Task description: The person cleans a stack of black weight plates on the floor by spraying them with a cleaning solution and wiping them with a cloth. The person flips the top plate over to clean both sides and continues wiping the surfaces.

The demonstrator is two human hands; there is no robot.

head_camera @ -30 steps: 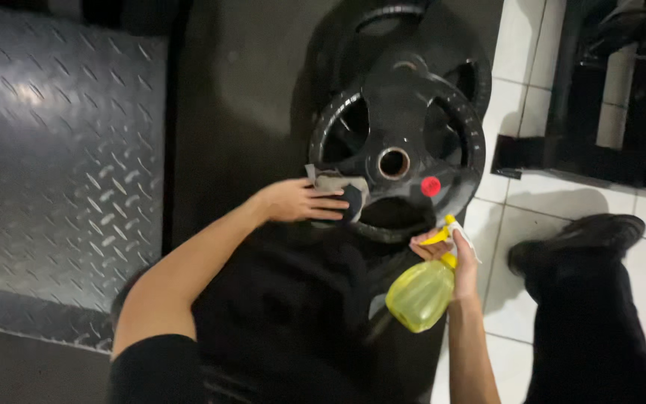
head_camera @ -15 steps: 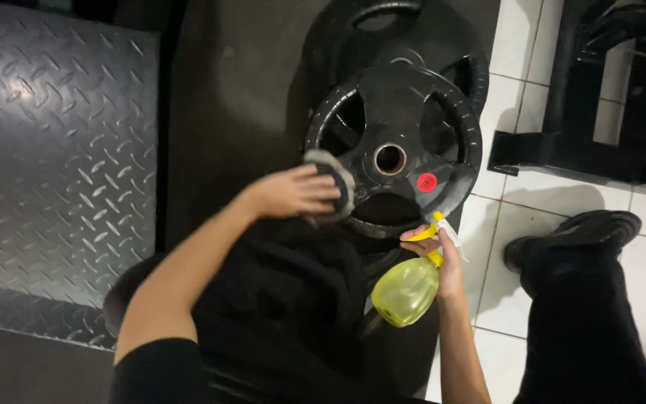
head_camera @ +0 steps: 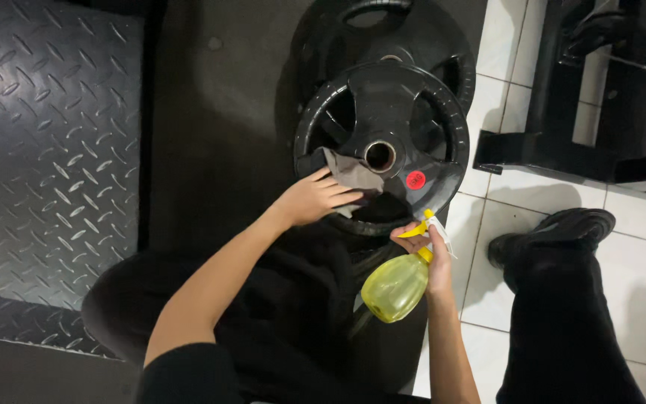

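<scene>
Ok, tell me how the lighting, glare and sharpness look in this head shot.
Head view: dim overall; the black weight plate loses detail in shadow, with faint sheen on its rim. Soft glare on the diamond-pattern metal sheet; the white tiles are brightest. The left hand on the grey cloth and the right hand holding the yellow spray bottle look reasonably sharp.

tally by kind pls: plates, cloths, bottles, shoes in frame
Black weight plates: 2, the top plate and the lower plate partly under it
Grey cloth: 1, under the left hand
Yellow spray bottle: 1, in the right hand
Black shoe: 1
Total: 5
</scene>
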